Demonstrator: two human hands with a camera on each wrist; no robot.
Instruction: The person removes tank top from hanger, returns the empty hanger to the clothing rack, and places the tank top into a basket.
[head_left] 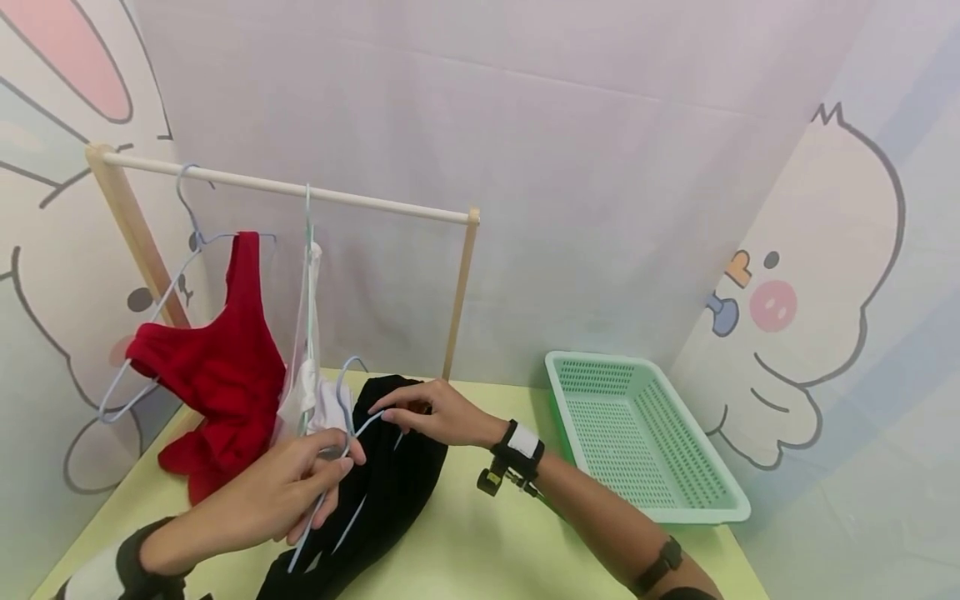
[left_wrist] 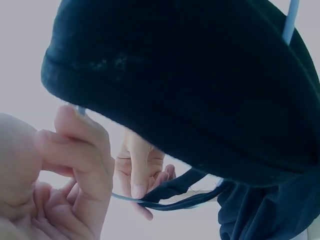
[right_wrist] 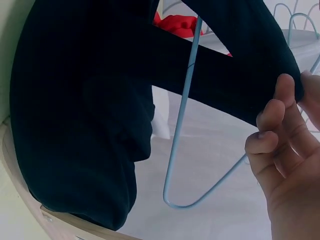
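A light blue wire hanger stands tilted over the table with its hook pointing up. My left hand grips it just below the hook. Along the hanger's other arm, my right hand pinches a strap of a black garment, with the wire close beside the fingertips. That garment hangs about the hanger, and its lower part lies on the table. In the left wrist view its dark cloth covers much of the picture, with the left hand beneath its edge.
A wooden rack with a white rail stands at the left. From it hang a red garment and a white garment, each on a hanger. A mint-green plastic basket stands on the yellow table at the right.
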